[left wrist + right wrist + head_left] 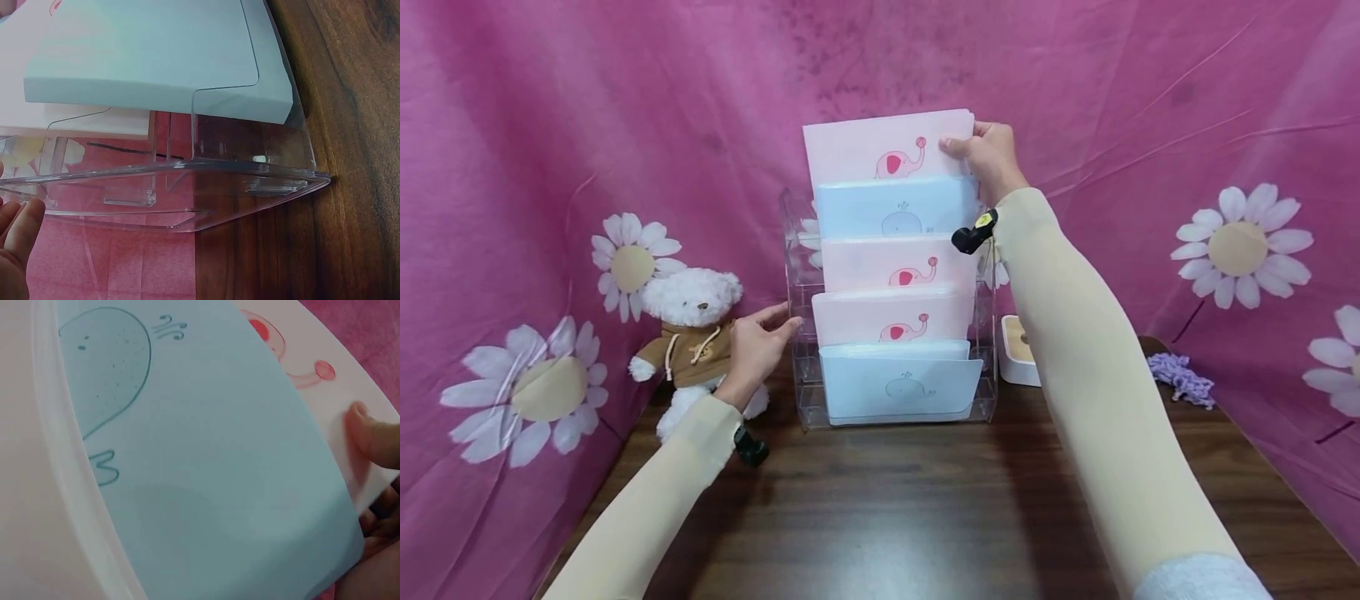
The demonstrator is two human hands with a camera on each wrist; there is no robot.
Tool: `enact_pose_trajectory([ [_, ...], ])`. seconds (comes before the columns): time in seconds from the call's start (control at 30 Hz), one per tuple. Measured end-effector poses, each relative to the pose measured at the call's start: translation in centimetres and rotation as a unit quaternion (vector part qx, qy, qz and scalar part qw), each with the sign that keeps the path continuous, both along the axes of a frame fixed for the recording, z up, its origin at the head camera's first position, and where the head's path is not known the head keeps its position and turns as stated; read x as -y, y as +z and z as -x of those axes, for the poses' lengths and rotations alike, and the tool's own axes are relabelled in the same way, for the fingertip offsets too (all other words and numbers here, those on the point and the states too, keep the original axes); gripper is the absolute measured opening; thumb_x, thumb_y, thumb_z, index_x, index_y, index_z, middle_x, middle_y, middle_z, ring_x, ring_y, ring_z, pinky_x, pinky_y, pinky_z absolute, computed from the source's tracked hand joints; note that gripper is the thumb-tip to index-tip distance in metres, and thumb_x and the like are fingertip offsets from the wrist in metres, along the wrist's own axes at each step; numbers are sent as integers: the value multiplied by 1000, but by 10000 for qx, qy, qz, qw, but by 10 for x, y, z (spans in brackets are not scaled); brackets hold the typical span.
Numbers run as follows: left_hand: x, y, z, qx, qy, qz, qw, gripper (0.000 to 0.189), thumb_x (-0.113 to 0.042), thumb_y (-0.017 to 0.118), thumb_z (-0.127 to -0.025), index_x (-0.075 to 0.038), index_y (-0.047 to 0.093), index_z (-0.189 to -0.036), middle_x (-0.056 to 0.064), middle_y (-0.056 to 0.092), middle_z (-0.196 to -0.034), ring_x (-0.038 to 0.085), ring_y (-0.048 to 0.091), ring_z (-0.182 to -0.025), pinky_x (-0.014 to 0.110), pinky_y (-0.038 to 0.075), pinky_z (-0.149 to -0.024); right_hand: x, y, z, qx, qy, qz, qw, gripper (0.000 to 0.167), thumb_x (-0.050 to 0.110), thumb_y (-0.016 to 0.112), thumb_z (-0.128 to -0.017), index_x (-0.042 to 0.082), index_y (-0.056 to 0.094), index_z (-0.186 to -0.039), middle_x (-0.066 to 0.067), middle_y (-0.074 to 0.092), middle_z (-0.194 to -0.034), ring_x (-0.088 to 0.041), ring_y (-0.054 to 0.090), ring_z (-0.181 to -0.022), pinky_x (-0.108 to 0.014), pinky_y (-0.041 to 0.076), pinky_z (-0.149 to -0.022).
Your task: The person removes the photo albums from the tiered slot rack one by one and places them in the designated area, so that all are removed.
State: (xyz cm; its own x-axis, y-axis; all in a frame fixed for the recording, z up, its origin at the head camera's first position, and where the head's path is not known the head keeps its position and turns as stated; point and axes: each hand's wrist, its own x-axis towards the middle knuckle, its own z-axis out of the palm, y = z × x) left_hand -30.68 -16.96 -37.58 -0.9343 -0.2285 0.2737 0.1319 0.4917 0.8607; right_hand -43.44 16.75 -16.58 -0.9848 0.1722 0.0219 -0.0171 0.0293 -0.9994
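Observation:
A clear tiered rack (811,404) holds pink and pale blue printed paper items in stepped rows. At the top, my right hand (992,157) pinches the right edge of a pink elephant-printed paper item (850,150), thumb in front. In the right wrist view, the thumb (378,440) presses on the pink sheet, behind a blue whale-printed item (237,444). My left hand (756,350) holds the rack's left side panel, with fingertips (28,225) at its edge in the left wrist view. The lowest row holds a blue whale-printed item (865,387).
A white teddy bear (700,354) in a brown hoodie sits left of the rack, close to my left hand. At right stand a white box with a wooden top (1018,371) and a purple fuzzy item (1182,379). Pink floral cloth (1112,100) hangs around the wooden table (880,500).

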Motion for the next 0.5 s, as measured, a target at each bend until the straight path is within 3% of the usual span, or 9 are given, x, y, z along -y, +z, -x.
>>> enact_pose_trajectory([
  [0.2, 2, 2, -1, -48, 35, -11, 10000, 41, -29, 80, -88, -12, 74, -125, 13, 73, -125, 24, 62, -123, 43, 50, -103, 6, 10, -1, -520, -268, 465, 9972, 26, 13, 74, -92, 15, 75, -118, 0, 72, -113, -16, 66, -104, -34, 53, -103],
  [0.5, -2, 1, -2, 40, 188, -250, 9995, 40, -34, 83, -85, -12, 78, -118, 14, 77, -113, 23, 65, -119, 40, 51, -102, -5, 28, -8, -823, -426, 797, 9925, 27, 6, 78, -87, 12, 77, -114, 1, 73, -94, -15, 69, -88, -32, 57, -95],
])
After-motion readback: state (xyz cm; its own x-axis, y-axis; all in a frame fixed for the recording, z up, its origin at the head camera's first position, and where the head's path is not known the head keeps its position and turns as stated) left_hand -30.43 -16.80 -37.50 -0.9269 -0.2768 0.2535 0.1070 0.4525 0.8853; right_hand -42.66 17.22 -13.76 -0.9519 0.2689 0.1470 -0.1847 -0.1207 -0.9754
